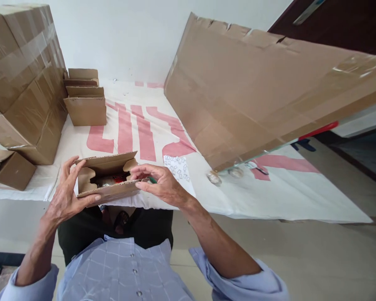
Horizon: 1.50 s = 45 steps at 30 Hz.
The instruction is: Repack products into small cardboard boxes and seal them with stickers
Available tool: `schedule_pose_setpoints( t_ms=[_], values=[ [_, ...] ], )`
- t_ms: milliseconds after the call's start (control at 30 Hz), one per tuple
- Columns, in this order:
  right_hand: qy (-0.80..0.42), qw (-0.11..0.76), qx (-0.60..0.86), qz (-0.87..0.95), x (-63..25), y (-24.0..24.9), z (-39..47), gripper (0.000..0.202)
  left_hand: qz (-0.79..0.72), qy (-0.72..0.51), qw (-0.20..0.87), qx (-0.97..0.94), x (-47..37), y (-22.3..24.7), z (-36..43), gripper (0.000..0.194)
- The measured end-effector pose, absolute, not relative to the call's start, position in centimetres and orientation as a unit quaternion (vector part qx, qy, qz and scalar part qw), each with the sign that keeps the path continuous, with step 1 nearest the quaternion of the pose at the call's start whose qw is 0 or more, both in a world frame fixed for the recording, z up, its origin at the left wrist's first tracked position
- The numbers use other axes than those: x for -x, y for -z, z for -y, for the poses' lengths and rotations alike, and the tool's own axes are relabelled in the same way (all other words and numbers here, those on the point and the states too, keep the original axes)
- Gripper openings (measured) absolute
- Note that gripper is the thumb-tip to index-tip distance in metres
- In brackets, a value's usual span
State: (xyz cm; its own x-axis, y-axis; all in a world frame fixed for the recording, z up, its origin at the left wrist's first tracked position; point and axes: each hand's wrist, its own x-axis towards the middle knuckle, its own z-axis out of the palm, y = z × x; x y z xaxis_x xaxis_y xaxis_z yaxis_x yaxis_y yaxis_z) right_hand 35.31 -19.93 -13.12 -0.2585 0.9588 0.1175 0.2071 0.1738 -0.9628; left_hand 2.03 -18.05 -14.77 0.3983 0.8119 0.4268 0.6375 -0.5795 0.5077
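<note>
Cardboard box (116, 192), between left hand (65, 194) and right hand (163, 184), touching both

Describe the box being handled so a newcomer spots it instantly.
Find the white tablecloth, then its near edge. Between the left hand and right hand is a small open cardboard box, the only box with hands on it.

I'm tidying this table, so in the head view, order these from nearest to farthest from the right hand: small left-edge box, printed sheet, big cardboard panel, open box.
1. Open box: at the right hand's fingertips.
2. Printed sheet: just beyond, slightly right.
3. Big cardboard panel: farther right, standing.
4. Small left-edge box: far left.
</note>
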Motion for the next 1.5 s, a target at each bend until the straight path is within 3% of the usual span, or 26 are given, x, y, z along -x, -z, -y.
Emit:
schedule_pose_setpoints(
  t_ms=[67, 167, 267, 333, 800, 1233, 1500],
  values=[
    [-0.441, 0.420, 0.456, 0.649, -35.4, 13.5, 20.4, 0.026, -0.445, -0.344, 0.073, -0.824, -2.5, 14.2, 18.4, 0.085],
    [-0.437, 0.431, 0.456, 0.645, -35.5, 13.9, 20.9, 0.021, -0.426, -0.359, -0.008, -0.831, -3.4, 13.4, 19.0, 0.055],
    [-0.451, 0.431, 0.444, 0.643, -35.6, 14.0, 21.1, 0.022, -0.365, -0.343, -0.032, -0.865, -4.5, 12.8, 19.6, 0.018],
    [-0.453, 0.419, 0.442, 0.651, -35.6, 13.9, 21.2, 0.025, -0.325, -0.337, -0.032, -0.883, -5.1, 12.6, 19.9, 0.007],
    [-0.310, 0.318, 0.419, 0.792, -37.2, 14.7, 23.2, 0.051, -0.259, -0.367, -0.031, -0.893, -5.7, 15.1, 22.9, 0.024],
    [-0.227, 0.369, 0.375, 0.820, -34.8, 15.6, 24.3, 0.013, -0.277, -0.374, -0.038, -0.884, -5.6, 16.2, 23.2, 0.024],
    [-0.224, 0.414, 0.367, 0.803, -34.0, 15.5, 25.0, 0.020, -0.285, -0.384, -0.024, -0.878, -5.7, 15.8, 23.3, 0.022]
  ],
)
